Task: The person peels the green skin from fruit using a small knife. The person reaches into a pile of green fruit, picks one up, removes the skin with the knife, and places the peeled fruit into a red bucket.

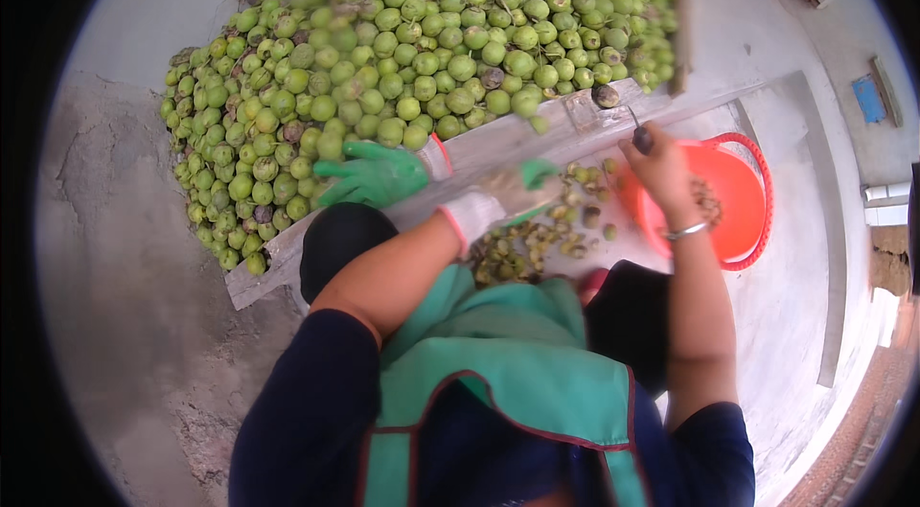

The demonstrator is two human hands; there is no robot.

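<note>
My right hand (655, 165) is bare and closed around the dark handle of a knife (642, 137). Its thin blade points up toward a wooden board (479, 145). Just left of the blade tip, a dark-blotched round fruit (605, 97) rests on that board. My left hand (522, 191) wears a white and green work glove and is smeared by motion over the husk pieces (517, 253); its fingers and anything in them cannot be made out. An unworn green glove (379, 172) with a red-edged cuff lies at the board, beside the fruit pile.
A large heap of green round fruits (441, 37), some browned, fills the far side behind the board. An orange-red bucket (752, 219) stands right of my right wrist. Husk pieces and a few small fruits lie on the floor between my knees and the board.
</note>
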